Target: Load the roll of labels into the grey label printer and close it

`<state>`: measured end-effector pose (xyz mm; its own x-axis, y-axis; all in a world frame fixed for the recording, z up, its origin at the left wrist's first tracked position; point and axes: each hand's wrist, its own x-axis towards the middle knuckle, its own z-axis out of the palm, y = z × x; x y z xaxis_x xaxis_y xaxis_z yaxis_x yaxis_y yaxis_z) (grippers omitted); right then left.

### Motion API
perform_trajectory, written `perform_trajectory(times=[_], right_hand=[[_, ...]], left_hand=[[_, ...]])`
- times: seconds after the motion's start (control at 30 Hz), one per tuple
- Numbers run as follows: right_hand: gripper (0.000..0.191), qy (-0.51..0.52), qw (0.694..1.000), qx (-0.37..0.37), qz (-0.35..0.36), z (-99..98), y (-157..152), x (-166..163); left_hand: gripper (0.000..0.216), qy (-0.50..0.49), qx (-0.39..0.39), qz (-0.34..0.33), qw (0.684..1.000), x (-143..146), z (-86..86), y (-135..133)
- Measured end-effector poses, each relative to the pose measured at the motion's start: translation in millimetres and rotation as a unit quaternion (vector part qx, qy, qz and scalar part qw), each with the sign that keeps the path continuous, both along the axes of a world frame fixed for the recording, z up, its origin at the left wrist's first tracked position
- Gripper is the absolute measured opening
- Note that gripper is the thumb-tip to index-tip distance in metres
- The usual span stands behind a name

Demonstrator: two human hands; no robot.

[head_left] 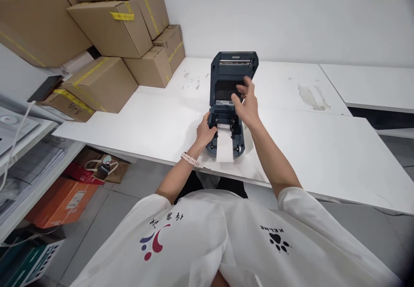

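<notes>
A dark blue label printer (211, 137) stands on the white table with its lid (234, 73) raised. From inside its base a strip of white label paper (224, 146) runs forward and hangs over the front edge. My left hand (205, 131) is closed on the left side of the base, its thumb over the rim near the paper. My right hand (247, 105) is in the air before the right part of the lid, fingers apart and slightly blurred, with nothing visible in it. I cannot tell whether it touches the lid.
Several cardboard boxes (110, 28) with yellow tape are stacked at the back left against the wall. The white table (307, 149) has its front edge close to my body. An orange box (66, 200) and a paper bag (118, 168) lie low on the left.
</notes>
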<state>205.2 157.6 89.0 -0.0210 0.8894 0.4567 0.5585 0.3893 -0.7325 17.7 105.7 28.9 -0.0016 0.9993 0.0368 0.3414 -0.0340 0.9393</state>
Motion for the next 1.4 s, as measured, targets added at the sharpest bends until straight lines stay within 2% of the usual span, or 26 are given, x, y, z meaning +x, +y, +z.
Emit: perform_trajectory(times=[0.07, 0.1, 0.2, 0.27, 0.33, 0.4, 0.5, 0.57, 0.67, 0.73, 0.8, 0.9, 1.03, 1.13, 1.27, 1.4], right_hand=[[0.055, -0.129, 0.991, -0.014, 0.028, -2.5, -9.2, -9.3], [0.048, -0.209, 0.976, -0.030, 0.054, -4.4, -13.1, -14.4], [0.041, -0.417, 0.892, -0.103, 0.140, -11.4, -20.1, -29.9], [0.037, -0.467, 0.852, -0.142, 0.188, -13.7, -20.9, -37.4], [0.036, -0.466, 0.839, -0.162, 0.230, -11.1, -20.7, -38.8], [0.036, -0.430, 0.843, -0.166, 0.278, -3.2, -22.3, -29.7], [0.043, -0.261, 0.868, -0.192, 0.376, 10.5, -34.5, 9.4], [0.047, -0.105, 0.887, -0.209, 0.398, 13.2, -49.7, 49.9], [0.044, 0.092, 0.928, -0.188, 0.309, 0.0, -74.4, 115.0], [0.042, 0.159, 0.945, -0.182, 0.222, -18.8, -84.7, 148.5], [0.041, 0.187, 0.953, -0.194, 0.142, -42.1, -86.6, 167.3], [0.046, 0.222, 0.947, -0.219, 0.080, -77.6, -76.9, 169.0], [0.057, 0.278, 0.928, -0.233, 0.088, -110.9, -60.1, 149.3], [0.057, 0.288, 0.920, -0.240, 0.115, -120.1, -55.7, 141.8], [0.062, 0.276, 0.918, -0.254, 0.132, -117.0, -52.1, 151.7], [0.070, 0.264, 0.943, -0.197, 0.055, -102.4, -21.5, 162.9]], left_hand=[[0.085, 0.010, 0.002, 0.009, 1.000, 0.2, 1.2, 0.5], [0.086, 0.013, 0.002, 0.015, 1.000, 0.4, 1.9, 0.7], [0.088, 0.023, -0.001, 0.022, 0.999, 0.9, 3.7, 1.1], [0.089, 0.028, -0.003, 0.021, 0.999, 0.9, 3.4, 1.1], [0.088, 0.027, -0.003, 0.022, 0.999, 0.4, 1.4, 1.3], [0.087, 0.018, 0.000, 0.023, 1.000, -0.3, -1.8, 1.7], [0.086, -0.005, 0.012, 0.021, 1.000, -1.0, -6.6, 2.6], [0.086, -0.012, 0.012, 0.020, 1.000, -1.1, -8.4, 2.9], [0.085, -0.019, 0.000, 0.025, 1.000, -0.7, -8.1, 2.9], [0.085, -0.022, -0.004, 0.027, 0.999, -0.5, -6.3, 2.3], [0.087, -0.016, -0.004, 0.031, 0.999, -0.5, -3.8, 1.1], [0.097, 0.004, -0.002, 0.033, 0.999, -0.5, 0.6, -1.3], [0.100, 0.041, -0.005, 0.019, 0.999, -0.8, 2.9, -2.6], [0.096, 0.053, -0.008, 0.017, 0.998, -1.3, 0.3, -1.3], [0.094, 0.035, -0.008, 0.023, 0.999, -1.2, -2.6, 0.2], [0.094, 0.039, -0.005, 0.026, 0.999, -0.2, -1.9, 0.7]])
